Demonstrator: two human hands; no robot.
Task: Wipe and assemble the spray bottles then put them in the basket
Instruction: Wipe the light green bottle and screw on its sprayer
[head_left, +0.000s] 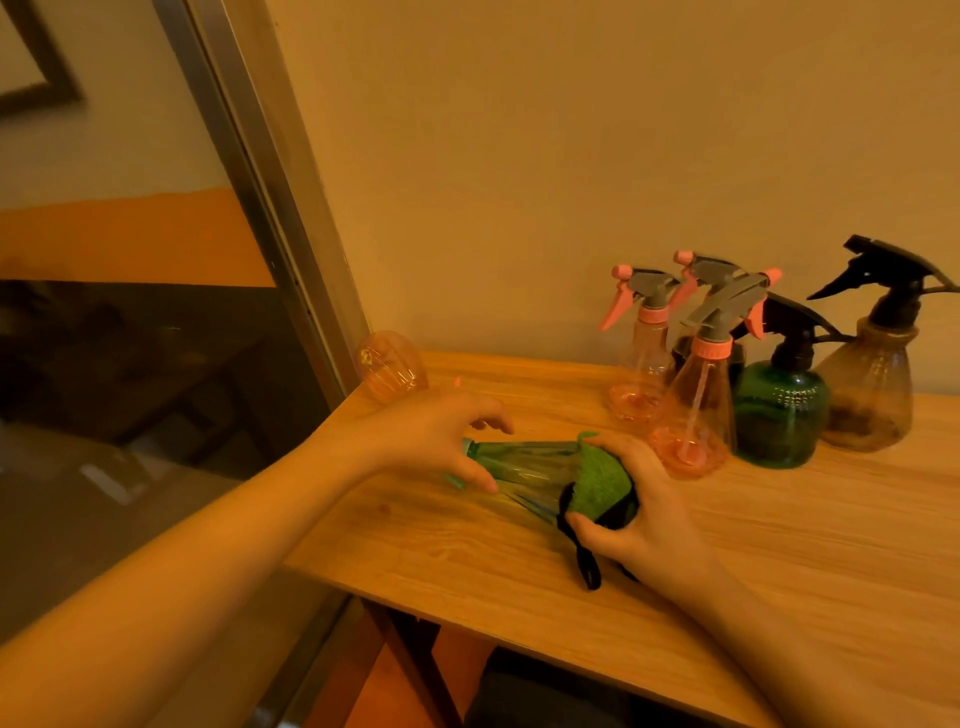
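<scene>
A clear green bottle body (524, 470) without a spray head lies on its side over the wooden table (779, 545), neck pointing left. My left hand (441, 441) grips it near the neck. My right hand (639, 525) holds a green cloth with black edging (597, 483) wrapped round the bottle's wide base. Behind stand three pink bottles with grey and pink spray heads (696, 395), a dark green bottle with a black head (779, 410) and a brown bottle with a black head (872, 384).
A headless pink bottle body (389, 366) lies at the table's back left corner by the wall. The table's left edge drops off beside a metal-framed glass door (270, 208). No basket is in view.
</scene>
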